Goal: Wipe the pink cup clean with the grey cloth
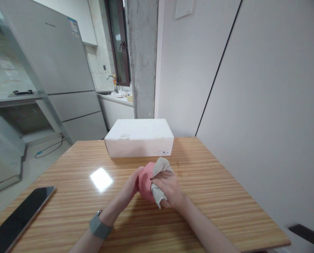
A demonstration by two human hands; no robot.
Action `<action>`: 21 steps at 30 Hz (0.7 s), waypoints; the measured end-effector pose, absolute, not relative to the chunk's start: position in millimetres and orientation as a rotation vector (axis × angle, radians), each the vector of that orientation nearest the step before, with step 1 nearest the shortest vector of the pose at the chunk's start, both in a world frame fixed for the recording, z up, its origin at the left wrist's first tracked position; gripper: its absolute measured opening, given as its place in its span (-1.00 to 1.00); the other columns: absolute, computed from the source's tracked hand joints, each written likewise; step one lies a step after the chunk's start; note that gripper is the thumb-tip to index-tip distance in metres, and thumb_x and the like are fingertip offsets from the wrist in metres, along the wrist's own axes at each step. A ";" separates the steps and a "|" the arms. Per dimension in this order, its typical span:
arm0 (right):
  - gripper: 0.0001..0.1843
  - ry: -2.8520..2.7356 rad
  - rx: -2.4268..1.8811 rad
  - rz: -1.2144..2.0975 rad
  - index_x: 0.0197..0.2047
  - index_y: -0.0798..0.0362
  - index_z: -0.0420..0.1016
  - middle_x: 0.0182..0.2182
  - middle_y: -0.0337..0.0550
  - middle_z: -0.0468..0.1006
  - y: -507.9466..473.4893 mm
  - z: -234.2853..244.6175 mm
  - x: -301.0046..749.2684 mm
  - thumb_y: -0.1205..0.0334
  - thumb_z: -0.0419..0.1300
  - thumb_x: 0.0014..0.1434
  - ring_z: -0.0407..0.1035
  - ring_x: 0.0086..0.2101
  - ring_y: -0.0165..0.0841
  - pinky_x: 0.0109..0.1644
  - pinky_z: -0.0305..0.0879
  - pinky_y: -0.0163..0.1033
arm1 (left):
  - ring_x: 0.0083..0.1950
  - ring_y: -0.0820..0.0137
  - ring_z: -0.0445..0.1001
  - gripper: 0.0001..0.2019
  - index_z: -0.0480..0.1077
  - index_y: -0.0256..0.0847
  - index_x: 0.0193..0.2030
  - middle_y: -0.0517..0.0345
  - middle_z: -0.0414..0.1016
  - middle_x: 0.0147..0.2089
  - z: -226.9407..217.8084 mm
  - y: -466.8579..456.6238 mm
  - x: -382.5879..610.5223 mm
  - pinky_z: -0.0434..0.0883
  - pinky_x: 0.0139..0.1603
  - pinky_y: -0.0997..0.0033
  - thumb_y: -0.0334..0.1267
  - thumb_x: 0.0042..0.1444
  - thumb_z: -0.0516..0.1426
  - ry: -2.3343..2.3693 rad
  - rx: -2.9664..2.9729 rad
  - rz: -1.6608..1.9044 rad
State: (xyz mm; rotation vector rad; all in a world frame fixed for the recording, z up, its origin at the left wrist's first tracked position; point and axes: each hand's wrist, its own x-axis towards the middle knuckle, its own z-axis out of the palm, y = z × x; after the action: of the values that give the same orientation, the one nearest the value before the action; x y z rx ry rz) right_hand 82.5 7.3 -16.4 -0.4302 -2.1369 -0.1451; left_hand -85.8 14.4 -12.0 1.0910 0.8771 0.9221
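A pink rounded object (145,181) sits low over the wooden table (199,196), between both hands. My left hand (132,185) wraps its left side, fingers curled around it. My right hand (167,189) presses a beige cloth (161,168) against the object's right and top side, fingers closed over the cloth. A grey watch (99,225) is on my left wrist. What the pink object is stays hidden by the hands.
A closed white cardboard box (139,137) stands at the table's far edge, just beyond the hands. A dark tablet (20,218) lies at the near left corner. A white wall runs close along the right. A fridge (59,66) and kitchen counter (117,100) are behind.
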 end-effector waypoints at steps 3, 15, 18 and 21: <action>-0.59 -2.186 -0.336 -0.220 -0.13 0.11 0.33 -0.38 0.00 0.55 4.0 -18.3 73.4 0.03 -0.19 0.24 0.43 -0.34 -0.22 -0.20 0.33 -0.12 | 0.11 0.13 0.40 -0.40 0.43 -0.39 -0.01 -0.09 0.53 0.00 -9.1 15.1 -93.4 0.20 0.23 0.13 0.14 0.18 -0.08 0.841 1.070 0.864; -0.57 -2.177 -0.531 0.002 -0.38 0.01 0.26 -0.52 -0.11 0.43 2.7 -20.4 77.5 0.00 -0.29 0.26 0.30 -0.46 -0.27 -0.30 0.23 -0.15 | 0.22 0.25 0.29 -0.50 0.38 -0.24 0.10 0.06 0.39 0.19 -5.5 12.9 -95.3 0.08 0.32 0.25 0.06 0.22 -0.08 0.951 1.546 0.930; -0.58 -2.141 -0.582 0.032 -0.42 0.00 0.24 -0.55 -0.13 0.40 1.8 -17.7 78.2 0.03 -0.29 0.26 0.26 -0.49 -0.27 -0.34 0.18 -0.15 | 0.23 0.25 0.27 -0.48 0.34 -0.25 0.12 0.04 0.37 0.20 -4.6 10.3 -93.2 0.09 0.31 0.25 0.07 0.22 -0.08 0.977 1.555 0.954; -0.58 -2.091 -0.585 0.062 -0.43 0.00 0.25 -0.55 -0.13 0.38 1.4 -16.2 78.9 0.03 -0.28 0.25 0.25 -0.49 -0.28 -0.36 0.15 -0.16 | 0.22 0.25 0.28 -0.49 0.33 -0.26 0.12 0.03 0.40 0.16 -0.6 6.4 -91.4 0.10 0.30 0.27 0.07 0.23 -0.09 0.959 1.572 0.953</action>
State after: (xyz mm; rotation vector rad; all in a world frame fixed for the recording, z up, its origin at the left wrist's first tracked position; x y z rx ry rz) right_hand 78.9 1.4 -16.2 -0.5851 -2.0908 0.0624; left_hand -91.4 6.4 -0.6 1.5721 0.9587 0.9534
